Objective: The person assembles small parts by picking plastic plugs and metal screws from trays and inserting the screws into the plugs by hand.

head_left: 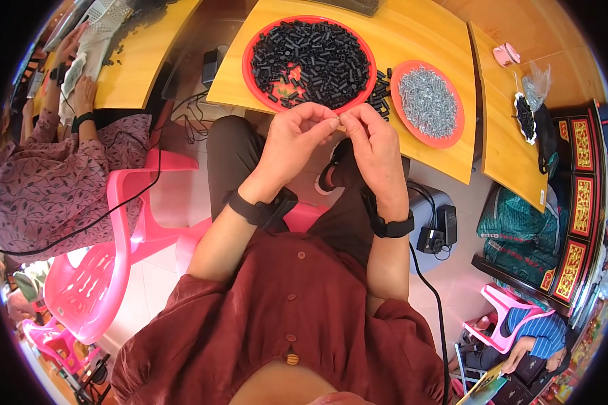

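"Where are the black pieces [311, 54]?"

"Heaped in the red tray [246, 64], on the far side of the hands, on the yellow table [412, 34]. Some loose ones [380, 91] lie just right of it, toward the orange plate [439, 143] of silvery screws [427, 101]."

"And the hands?"

"The left hand [297, 135] and right hand [371, 145] meet by the tray's near rim, each pinched closed, thumb to finger. Whether anything sits between the tips is too small to tell."

"How would a black piece handle?"

"Light, I'd judge, fairly stiff, not fragile, and round enough to roll. I'd pinch its middle, leaving both ends free."

"The screws?"

"Probably hard, slick and light too, maybe sharp at the point. I'd hold one by its head."
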`<state>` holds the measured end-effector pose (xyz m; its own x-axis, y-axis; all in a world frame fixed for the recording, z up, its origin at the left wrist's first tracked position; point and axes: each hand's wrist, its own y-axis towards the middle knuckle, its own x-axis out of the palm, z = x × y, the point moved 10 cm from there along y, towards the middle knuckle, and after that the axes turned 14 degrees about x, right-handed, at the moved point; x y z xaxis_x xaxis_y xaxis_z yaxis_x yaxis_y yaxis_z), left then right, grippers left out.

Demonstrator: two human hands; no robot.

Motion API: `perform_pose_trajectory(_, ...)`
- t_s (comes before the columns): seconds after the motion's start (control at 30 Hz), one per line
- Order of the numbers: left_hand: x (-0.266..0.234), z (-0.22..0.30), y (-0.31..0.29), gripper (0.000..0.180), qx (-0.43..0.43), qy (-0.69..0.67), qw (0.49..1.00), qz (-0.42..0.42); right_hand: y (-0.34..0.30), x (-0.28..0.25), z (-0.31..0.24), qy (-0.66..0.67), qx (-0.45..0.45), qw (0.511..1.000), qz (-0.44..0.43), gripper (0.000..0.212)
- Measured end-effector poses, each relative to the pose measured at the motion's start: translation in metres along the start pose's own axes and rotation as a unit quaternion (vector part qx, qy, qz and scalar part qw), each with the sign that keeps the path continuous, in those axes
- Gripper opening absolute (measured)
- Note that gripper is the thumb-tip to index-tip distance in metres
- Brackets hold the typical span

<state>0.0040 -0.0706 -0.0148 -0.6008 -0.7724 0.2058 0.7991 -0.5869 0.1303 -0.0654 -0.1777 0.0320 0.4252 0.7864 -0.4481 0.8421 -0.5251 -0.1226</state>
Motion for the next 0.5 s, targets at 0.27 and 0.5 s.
perform_pose_trajectory(0.27, 0.003, -0.007, -0.006, 0.01, -0.044, -0.041, 0.998, -0.009, -0.008, -0.011, -0.017, 0.011, -0.09, 0.995, 0.052, 0.01)
perform_pose_trajectory(0.5, 0.003, -0.021, -0.011, 0.012, -0.15, -0.192, 0.97, -0.004, 0.008, -0.084, 0.032, 0.076, -0.038, 0.964, 0.251, 0.016)
